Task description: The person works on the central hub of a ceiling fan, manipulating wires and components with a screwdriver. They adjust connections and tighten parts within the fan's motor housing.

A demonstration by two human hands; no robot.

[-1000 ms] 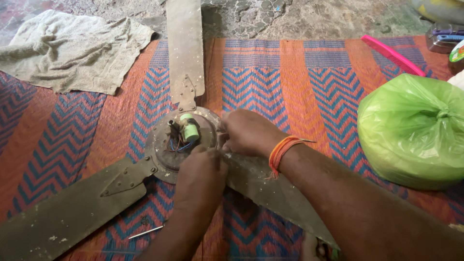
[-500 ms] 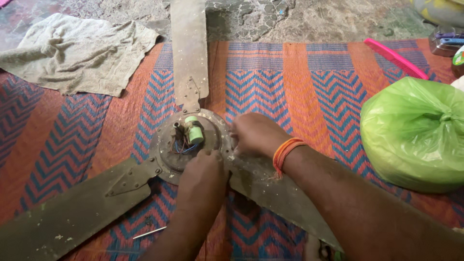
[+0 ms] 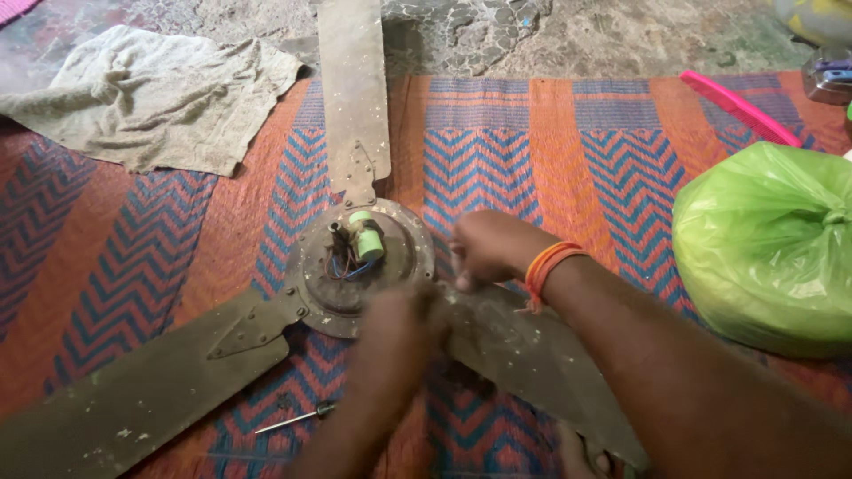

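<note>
An old ceiling fan (image 3: 355, 266) is laid flat on a woven mat (image 3: 550, 151) of orange and blue zigzags, its 3 dusty blades spread out and its round motor hub (image 3: 359, 266) turned up. Both hands are set at the hub's near-right edge, where one blade (image 3: 532, 355) joins it. The right hand (image 3: 488, 248), marked by orange threads (image 3: 550, 266) at the wrist, is pressed against the hub rim with the fingers curled down; whether anything is pinched between them cannot be told. The left hand (image 3: 395, 328) is blurred over the blade root just below the hub, and its hold cannot be made out either.

Just left of the 2 hands, inside the hub, a small green cylinder (image 3: 366, 238) and a tangle of blue and red wires (image 3: 351, 266) are exposed. A thin screwdriver (image 3: 297, 417) is seen on the mat below and left of the left hand, beside the lower-left blade (image 3: 151, 390). A second blade (image 3: 353, 98) is stretched away from the hands toward the bare floor.

Well to the right of the right wrist, a bulging bag of green plastic (image 3: 763, 239), knotted at the side, is rested on the mat. Beyond it a pink comb-like strip (image 3: 737, 106) is laid aslant. A crumpled beige cloth (image 3: 151, 98) is spread far up and left.
</note>
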